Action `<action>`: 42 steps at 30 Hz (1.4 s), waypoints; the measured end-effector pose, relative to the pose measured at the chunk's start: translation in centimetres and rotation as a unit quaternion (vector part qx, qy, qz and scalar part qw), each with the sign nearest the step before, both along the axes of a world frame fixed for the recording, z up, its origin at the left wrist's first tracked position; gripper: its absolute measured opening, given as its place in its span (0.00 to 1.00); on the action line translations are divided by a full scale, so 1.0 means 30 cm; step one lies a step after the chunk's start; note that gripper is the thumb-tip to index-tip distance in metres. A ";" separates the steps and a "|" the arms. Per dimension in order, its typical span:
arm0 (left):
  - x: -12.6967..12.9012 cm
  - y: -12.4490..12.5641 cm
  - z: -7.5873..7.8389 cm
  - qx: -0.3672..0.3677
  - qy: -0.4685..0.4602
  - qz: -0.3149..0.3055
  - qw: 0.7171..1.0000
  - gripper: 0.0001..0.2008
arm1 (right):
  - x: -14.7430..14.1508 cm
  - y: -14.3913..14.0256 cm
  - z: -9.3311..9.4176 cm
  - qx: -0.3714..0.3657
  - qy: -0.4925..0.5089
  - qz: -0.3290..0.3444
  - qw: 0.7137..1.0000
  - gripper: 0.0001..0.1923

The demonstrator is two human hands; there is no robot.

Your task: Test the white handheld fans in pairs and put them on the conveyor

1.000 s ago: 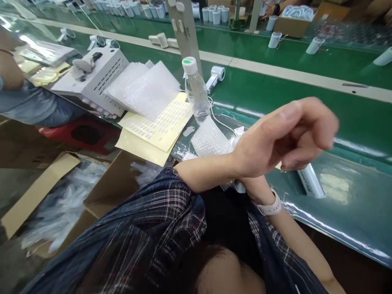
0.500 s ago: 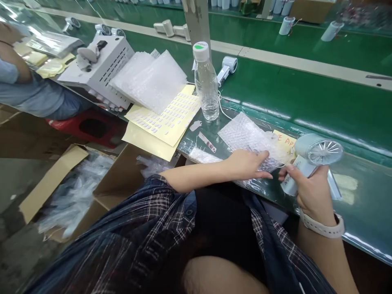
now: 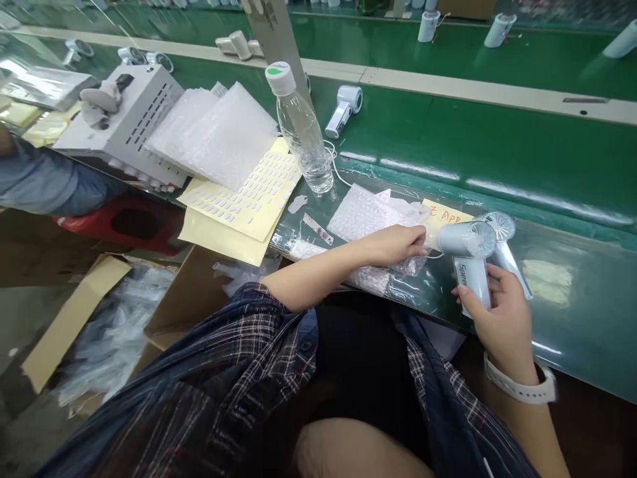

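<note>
My right hand (image 3: 502, 309) grips a light blue hair dryer (image 3: 472, 279) by its lettered handle, with the round barrel uppermost. Behind it on the bench lies a second hair dryer (image 3: 513, 265), partly covered by the first. My left hand (image 3: 401, 244) rests over a bubble-wrap sheet (image 3: 355, 211) and crumpled clear plastic. Its fingers are curled together, and what they pinch, if anything, is hidden. A thin white cable shows between the two hands. Just beyond them lies a yellow note (image 3: 450, 214) with red handwriting.
A water bottle (image 3: 303, 133) stands beyond my left forearm. Yellow sticker sheets (image 3: 233, 236), bubble-wrap sheets (image 3: 219, 133) and a white metal box (image 3: 134, 126) are to the left. An open carton (image 3: 74, 318) holds clear plastic. Another dryer (image 3: 345, 109) lies on the green conveyor (image 3: 472, 153). A person's arm is far left.
The view has shifted right. My right hand has turned the dryer, so its barrel points differently and the second dryer shows more. My left hand's fingers have gone from spread to curled.
</note>
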State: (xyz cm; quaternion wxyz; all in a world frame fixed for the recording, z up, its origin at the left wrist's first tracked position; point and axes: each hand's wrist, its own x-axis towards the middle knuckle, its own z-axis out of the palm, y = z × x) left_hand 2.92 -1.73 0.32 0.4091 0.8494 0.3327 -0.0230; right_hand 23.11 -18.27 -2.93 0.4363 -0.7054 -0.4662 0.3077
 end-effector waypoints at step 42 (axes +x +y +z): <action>-0.202 -0.031 0.022 0.096 0.040 0.069 0.992 0.19 | 0.011 0.015 0.062 -0.040 -0.112 -0.095 0.988 0.35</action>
